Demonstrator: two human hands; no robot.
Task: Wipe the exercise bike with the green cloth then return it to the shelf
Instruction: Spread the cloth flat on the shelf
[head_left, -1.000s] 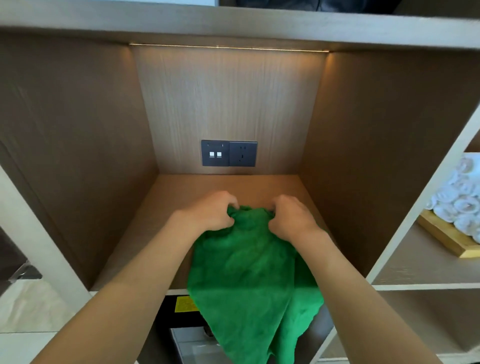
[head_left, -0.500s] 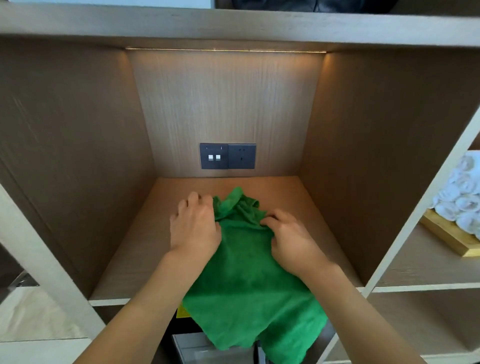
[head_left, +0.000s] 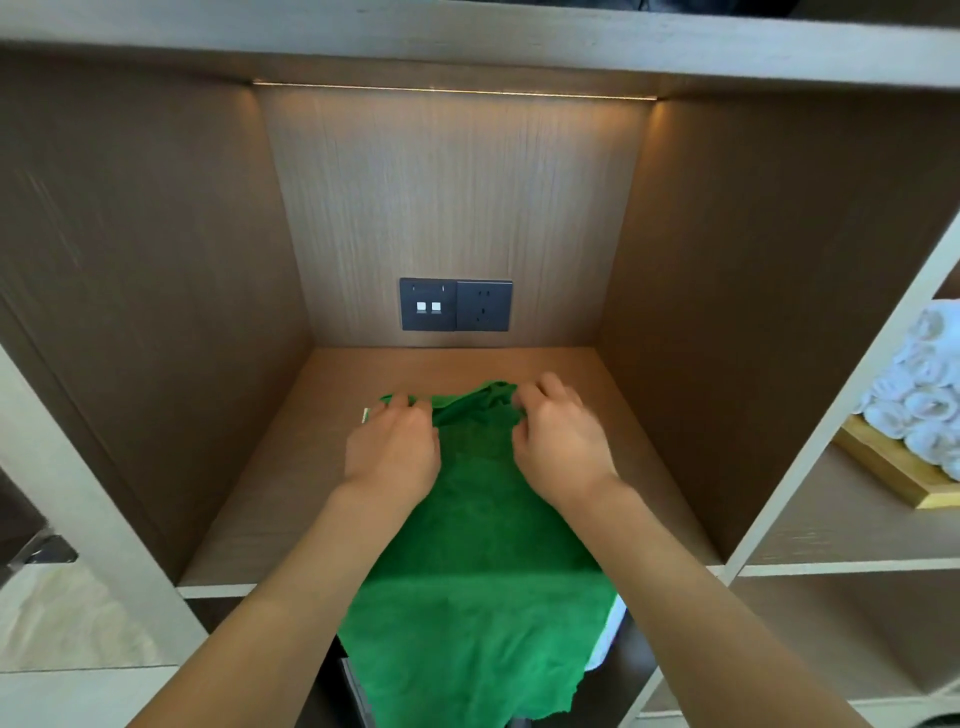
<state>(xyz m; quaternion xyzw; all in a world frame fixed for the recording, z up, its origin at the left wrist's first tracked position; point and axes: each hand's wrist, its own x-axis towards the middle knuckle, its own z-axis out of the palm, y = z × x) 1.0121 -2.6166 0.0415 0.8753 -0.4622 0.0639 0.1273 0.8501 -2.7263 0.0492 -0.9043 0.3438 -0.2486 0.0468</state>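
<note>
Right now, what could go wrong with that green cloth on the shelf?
Much of the green cloth hangs over the shelf's front edge, so it may slide off if both hands let go. The left hand and right hand grip only its far edge, which is bunched up, so it might end up crumpled.

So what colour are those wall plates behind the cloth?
Dark grey wall plates, clearest in the head view.

Gym or spa: cubby shelving (head_left: 852, 566) holds rolled white towels (head_left: 919, 400).
</note>
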